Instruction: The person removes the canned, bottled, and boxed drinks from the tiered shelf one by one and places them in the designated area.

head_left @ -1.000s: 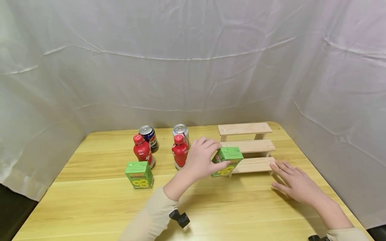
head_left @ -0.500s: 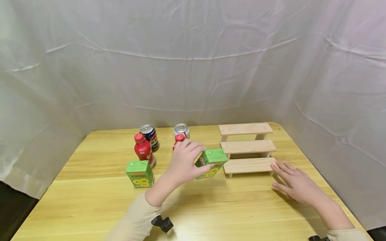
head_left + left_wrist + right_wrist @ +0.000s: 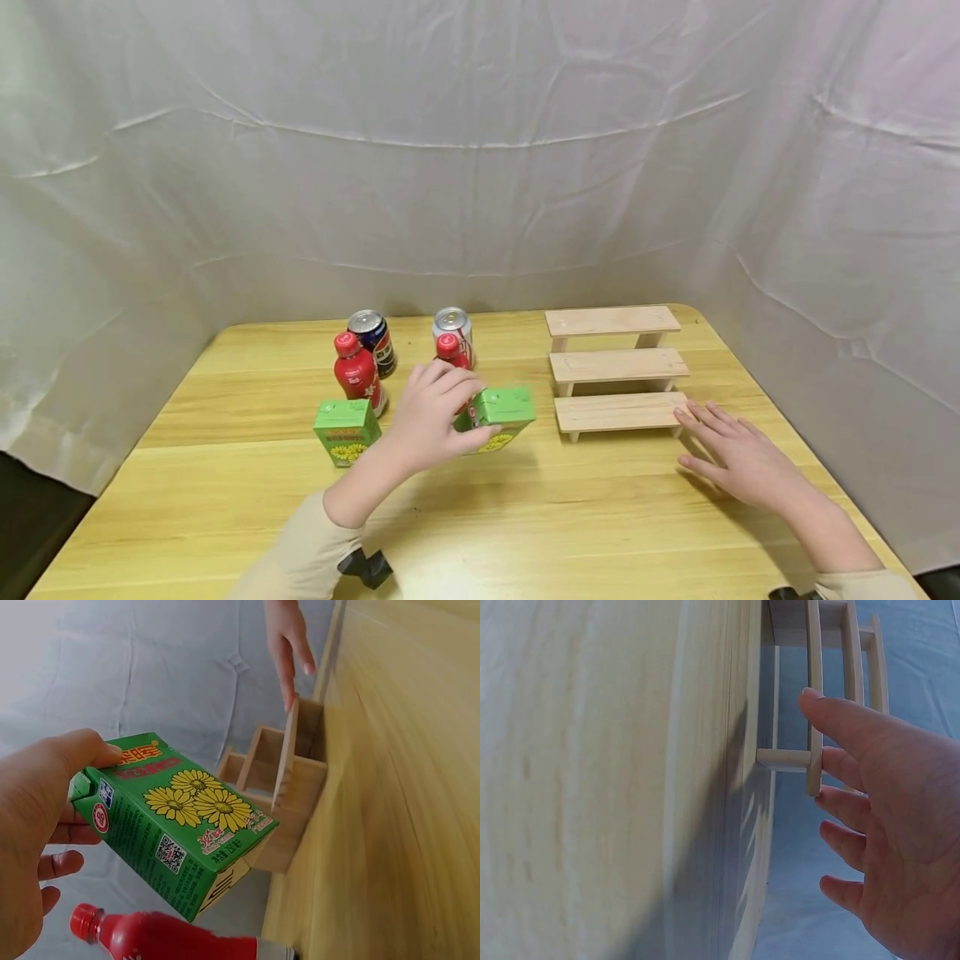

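My left hand point(image 3: 431, 421) grips a green drink carton point(image 3: 508, 407) with yellow flowers on its front. Thumb on one side and fingers behind, it holds the carton point(image 3: 176, 825) tilted above the table in the left wrist view. A red bottle point(image 3: 450, 348) stands right behind this hand and is partly covered by it. My right hand point(image 3: 742, 462) reaches with extended fingers to the right end of a three-step wooden rack point(image 3: 622, 410). In the right wrist view, the fingertips point(image 3: 811, 696) lie right at the lowest step's edge.
To the left stand a second green carton point(image 3: 347, 429), another red bottle point(image 3: 356, 373) and a dark blue can point(image 3: 366, 329). A white can point(image 3: 453, 323) is behind the nearer red bottle. Grey cloth point(image 3: 465, 208) walls in the wooden table point(image 3: 555, 533) at back and sides.
My left hand has carried the green carton leftward, from in front of the rack's left end to in front of the red bottle. The right hand has stayed at the rack.
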`<action>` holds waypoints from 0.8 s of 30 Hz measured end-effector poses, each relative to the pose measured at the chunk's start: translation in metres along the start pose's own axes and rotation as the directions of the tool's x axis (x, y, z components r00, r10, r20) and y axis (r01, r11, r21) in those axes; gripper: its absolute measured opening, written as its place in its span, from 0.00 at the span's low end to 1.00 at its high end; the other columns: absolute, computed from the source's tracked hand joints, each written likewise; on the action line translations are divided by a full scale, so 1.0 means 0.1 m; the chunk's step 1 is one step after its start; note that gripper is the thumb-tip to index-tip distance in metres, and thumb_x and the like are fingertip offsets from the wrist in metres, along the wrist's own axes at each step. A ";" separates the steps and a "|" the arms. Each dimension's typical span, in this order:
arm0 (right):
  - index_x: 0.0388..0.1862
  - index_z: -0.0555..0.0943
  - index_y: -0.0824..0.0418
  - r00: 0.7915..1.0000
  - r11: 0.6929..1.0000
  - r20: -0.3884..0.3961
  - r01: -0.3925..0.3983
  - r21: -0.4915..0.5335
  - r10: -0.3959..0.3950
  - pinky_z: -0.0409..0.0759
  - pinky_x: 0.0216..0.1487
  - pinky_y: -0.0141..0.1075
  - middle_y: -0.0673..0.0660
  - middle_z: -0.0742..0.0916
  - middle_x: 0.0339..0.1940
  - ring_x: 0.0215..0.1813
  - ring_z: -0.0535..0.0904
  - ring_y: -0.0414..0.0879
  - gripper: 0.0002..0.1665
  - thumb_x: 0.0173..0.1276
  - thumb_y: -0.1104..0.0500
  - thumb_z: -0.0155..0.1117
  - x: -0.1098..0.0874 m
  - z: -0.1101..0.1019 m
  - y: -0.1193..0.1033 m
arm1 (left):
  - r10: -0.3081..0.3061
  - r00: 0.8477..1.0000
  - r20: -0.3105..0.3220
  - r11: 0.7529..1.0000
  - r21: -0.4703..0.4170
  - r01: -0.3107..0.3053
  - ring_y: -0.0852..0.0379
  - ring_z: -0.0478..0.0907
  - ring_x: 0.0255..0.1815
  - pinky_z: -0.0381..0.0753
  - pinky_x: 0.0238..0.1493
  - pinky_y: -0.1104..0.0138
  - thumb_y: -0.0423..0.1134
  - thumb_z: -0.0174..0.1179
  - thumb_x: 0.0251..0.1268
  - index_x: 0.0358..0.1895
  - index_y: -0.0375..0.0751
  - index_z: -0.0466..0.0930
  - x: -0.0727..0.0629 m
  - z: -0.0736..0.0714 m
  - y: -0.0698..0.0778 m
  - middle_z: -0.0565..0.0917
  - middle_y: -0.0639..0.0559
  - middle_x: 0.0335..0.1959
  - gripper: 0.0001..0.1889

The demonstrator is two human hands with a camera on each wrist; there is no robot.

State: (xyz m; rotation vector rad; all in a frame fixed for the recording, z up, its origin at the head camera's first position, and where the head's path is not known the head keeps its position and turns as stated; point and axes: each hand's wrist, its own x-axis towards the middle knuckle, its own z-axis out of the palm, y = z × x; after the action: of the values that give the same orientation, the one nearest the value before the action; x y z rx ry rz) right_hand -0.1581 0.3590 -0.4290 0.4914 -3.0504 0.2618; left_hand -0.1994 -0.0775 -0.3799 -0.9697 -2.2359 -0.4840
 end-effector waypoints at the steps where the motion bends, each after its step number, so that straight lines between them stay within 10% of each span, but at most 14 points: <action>1: 0.76 0.62 0.54 1.000 1.000 -0.001 0.001 -0.001 -0.001 0.55 0.70 0.64 0.63 0.66 0.76 0.74 0.60 0.67 0.42 0.69 0.38 0.58 0.00 0.00 0.00 | 0.002 1.000 0.009 1.000 0.005 -0.002 0.57 0.73 0.44 0.68 0.45 0.62 0.59 0.69 0.46 0.44 0.46 0.85 -0.02 0.00 -0.01 0.86 0.57 0.43 0.25; 24: 0.77 0.60 0.54 1.000 1.000 -0.022 0.007 0.011 -0.007 0.53 0.71 0.65 0.63 0.65 0.76 0.76 0.57 0.66 0.42 0.69 0.39 0.57 0.00 0.04 0.03 | -0.003 0.989 0.146 1.000 0.020 0.000 0.57 0.73 0.47 0.70 0.49 0.61 0.61 0.69 0.49 0.47 0.48 0.84 -0.27 0.00 -0.24 0.86 0.58 0.46 0.26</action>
State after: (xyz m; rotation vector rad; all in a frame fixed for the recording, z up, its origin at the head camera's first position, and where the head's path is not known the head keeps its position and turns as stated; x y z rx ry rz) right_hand -0.1593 0.3610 -0.4331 0.4956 -3.0267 0.2815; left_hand -0.2040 -0.1068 -0.4003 -1.0225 -2.3671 -0.4023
